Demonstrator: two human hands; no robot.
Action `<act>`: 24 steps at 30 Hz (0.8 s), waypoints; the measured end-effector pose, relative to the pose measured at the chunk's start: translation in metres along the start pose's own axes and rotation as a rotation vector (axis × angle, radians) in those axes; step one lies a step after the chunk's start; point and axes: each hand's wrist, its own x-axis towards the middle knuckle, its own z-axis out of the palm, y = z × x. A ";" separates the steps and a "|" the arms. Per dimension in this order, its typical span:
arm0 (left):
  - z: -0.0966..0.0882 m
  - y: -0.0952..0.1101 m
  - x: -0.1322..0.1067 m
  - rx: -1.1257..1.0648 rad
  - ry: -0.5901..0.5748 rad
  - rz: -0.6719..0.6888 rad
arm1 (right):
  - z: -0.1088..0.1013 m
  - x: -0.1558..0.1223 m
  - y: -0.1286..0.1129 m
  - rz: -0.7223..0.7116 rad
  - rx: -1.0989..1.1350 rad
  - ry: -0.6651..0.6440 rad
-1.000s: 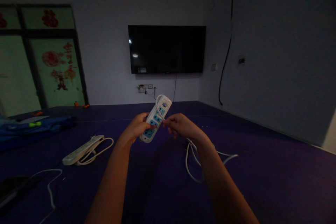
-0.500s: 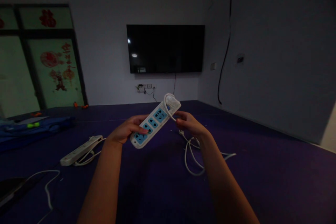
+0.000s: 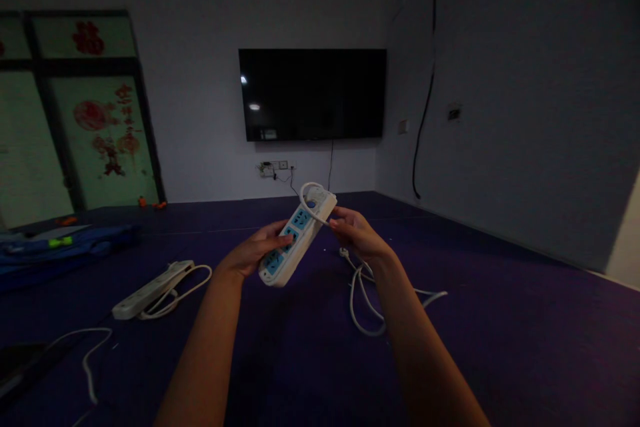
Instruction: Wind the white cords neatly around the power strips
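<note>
A white power strip (image 3: pixel 301 241) with blue socket faces is held up in front of me, tilted so its far end points up and to the right. My left hand (image 3: pixel 260 247) grips its lower part, thumb across the sockets. Near the upper end, my right hand (image 3: pixel 357 232) pinches the strip's white cord (image 3: pixel 315 215), which loops over the end by a dark blue button. Below my right forearm, more white cable (image 3: pixel 356 310) lies coiled on the purple floor, with a plug (image 3: pixel 344 253) at its end.
A second white power strip (image 3: pixel 150 290) with its cord lies on the floor (image 3: pixel 310 367) at left. Beyond it are blue fabric (image 3: pixel 100 240) and small orange pieces (image 3: pixel 159 205). A television (image 3: pixel 315 95) hangs on the far wall; a black cable (image 3: pixel 425 117) dangles at right.
The power strip has rolled in my hands, so its side now shows more, and its upper end has shifted slightly left. My right hand keeps its pinch on the cord.
</note>
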 end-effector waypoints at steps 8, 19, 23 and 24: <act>0.011 0.003 0.007 0.326 0.138 0.261 | -0.001 0.000 0.002 0.045 -0.098 0.060; -0.007 0.019 -0.020 0.230 -0.152 0.215 | -0.018 0.000 0.016 0.142 -0.323 0.027; -0.013 0.020 -0.023 0.352 -0.265 0.143 | -0.017 0.002 0.020 0.092 -0.433 -0.004; -0.014 0.021 -0.024 0.405 -0.285 0.121 | -0.017 0.003 0.020 0.097 -0.475 -0.013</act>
